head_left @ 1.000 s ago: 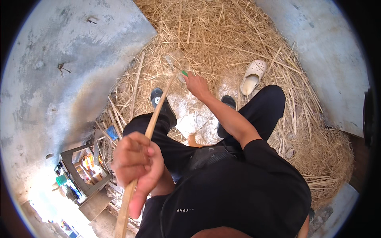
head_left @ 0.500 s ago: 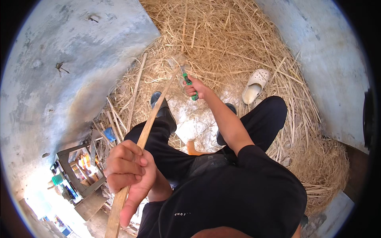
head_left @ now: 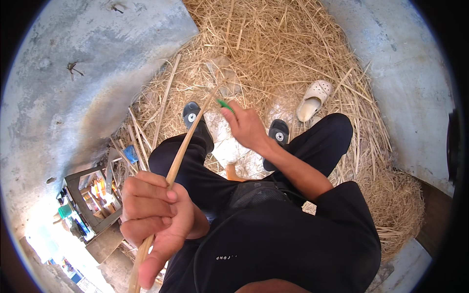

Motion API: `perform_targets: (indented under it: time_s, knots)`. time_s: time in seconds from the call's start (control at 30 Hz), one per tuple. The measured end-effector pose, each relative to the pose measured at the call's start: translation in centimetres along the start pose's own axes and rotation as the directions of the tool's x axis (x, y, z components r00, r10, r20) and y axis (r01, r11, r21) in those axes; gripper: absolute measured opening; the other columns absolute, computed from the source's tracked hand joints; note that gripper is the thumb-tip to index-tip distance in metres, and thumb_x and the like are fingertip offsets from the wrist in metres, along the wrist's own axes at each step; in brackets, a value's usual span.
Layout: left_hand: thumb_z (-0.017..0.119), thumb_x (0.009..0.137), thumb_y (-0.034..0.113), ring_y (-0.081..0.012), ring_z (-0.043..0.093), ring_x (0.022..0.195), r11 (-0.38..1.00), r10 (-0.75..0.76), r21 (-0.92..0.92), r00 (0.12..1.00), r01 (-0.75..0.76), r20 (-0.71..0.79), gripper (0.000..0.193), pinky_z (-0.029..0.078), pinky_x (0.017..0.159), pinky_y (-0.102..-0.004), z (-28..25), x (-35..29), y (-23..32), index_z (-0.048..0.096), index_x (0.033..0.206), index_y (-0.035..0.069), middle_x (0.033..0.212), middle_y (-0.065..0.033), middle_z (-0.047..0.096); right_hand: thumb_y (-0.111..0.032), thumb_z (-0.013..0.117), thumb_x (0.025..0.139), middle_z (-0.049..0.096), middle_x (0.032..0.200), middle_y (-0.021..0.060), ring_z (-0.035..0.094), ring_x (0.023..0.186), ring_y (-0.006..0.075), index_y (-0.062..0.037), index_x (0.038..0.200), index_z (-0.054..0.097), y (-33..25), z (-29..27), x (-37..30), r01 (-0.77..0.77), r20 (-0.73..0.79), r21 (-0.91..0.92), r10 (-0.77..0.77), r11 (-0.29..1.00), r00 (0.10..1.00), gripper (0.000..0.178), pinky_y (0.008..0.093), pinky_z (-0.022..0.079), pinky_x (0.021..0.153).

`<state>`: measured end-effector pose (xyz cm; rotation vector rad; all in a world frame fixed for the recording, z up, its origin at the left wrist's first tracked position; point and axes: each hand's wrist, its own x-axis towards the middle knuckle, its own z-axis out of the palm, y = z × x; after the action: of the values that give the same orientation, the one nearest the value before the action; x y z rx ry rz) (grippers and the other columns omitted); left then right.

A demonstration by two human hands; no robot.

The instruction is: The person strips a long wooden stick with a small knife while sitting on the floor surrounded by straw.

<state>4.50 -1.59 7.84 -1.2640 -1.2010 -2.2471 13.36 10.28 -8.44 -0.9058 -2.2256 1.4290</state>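
A long, pale strip of bamboo or wood [head_left: 188,139] slants away from me from lower left to the middle. My left hand [head_left: 155,210] is closed around its near part, thumb pointing down. Close to the strip's far end, my right hand [head_left: 248,128] is wrapped around a green-handled knife [head_left: 225,105], back of the hand upward. Only a bit of the green handle shows past the fingers; I cannot make out the blade. The strip's far tip hangs above the straw-covered floor.
Loose shavings [head_left: 283,44] cover the floor ahead and to the right. A beige clog [head_left: 314,100] lies beyond my right knee. Blue-grey walls [head_left: 112,58] rise on both sides. At lower left stands a wooden frame [head_left: 95,195] among cluttered items. Longer strips [head_left: 167,100] lie left.
My right hand has drawn back toward me and turned over, hiding most of the knife. The strip has rolled and now looks narrower. My left hand has shifted slightly left and nearer.
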Motion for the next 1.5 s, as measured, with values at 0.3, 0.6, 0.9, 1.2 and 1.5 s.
perform_targets:
  time_s: [0.3,0.6,0.9,1.2,1.5]
  knots:
    - [0.025,0.080,0.082,-0.0126,0.026,0.042,0.994,-0.027,-0.105,0.991,0.041,0.131,0.074,0.028,0.043,-0.0260,0.1,-0.2,0.2,0.035,0.054,0.013,0.043,0.0005,0.027,-0.035,0.045,0.097,0.058,0.060,0.0242,0.059,0.059,0.0439,-0.0013,0.098,0.055,4.6,3.4,3.1,-0.016,-0.026,-0.314,0.008,0.949,1.000,0.035,0.0533,0.046,0.055]
    - [0.023,0.087,0.076,-0.0119,0.028,0.041,0.995,0.012,-0.101,0.992,0.001,0.129,0.070,0.026,0.042,-0.0260,-0.6,-0.8,0.2,0.036,0.056,0.014,0.044,0.0017,0.029,-0.025,0.042,0.093,0.067,0.092,0.0182,0.066,0.085,0.0366,-0.0085,0.106,0.064,30.1,3.2,0.8,-0.232,0.070,-0.713,0.397,0.662,0.915,0.031,0.0482,0.053,0.071]
    - [0.026,0.085,0.078,-0.0102,0.022,0.043,0.993,-0.004,0.114,0.981,0.026,-0.193,0.069,0.021,0.046,-0.0254,-0.1,1.6,-1.5,0.028,0.051,0.017,0.043,0.0038,0.023,-0.041,0.033,0.099,0.062,0.075,0.0296,0.061,0.074,0.0461,0.0025,0.102,0.054,8.9,3.7,3.1,-0.301,0.059,-0.304,0.333,0.904,0.941,0.049,0.0544,0.047,0.069]
    - [0.030,0.083,0.079,-0.0101,0.024,0.042,0.998,-0.042,-0.044,0.996,0.039,-0.081,0.070,0.018,0.041,-0.0229,0.0,1.8,-1.8,0.030,0.052,0.017,0.043,0.0028,0.026,-0.037,0.036,0.099,0.059,0.064,0.0272,0.058,0.063,0.0488,-0.0009,0.093,0.053,8.1,4.8,4.2,-0.155,-0.002,-0.168,0.157,0.974,0.988,0.040,0.0558,0.045,0.061]
    - [0.034,0.088,0.068,-0.0100,0.025,0.038,0.990,0.019,-0.141,1.000,-0.016,0.018,0.063,0.022,0.034,-0.0215,1.1,0.5,-1.7,0.033,0.055,0.014,0.044,0.0025,0.028,-0.039,0.035,0.099,0.063,0.075,0.0290,0.061,0.073,0.0473,0.0028,0.091,0.060,17.8,6.5,7.7,-0.303,-0.135,-0.400,0.271,0.865,0.953,0.050,0.0528,0.050,0.067]
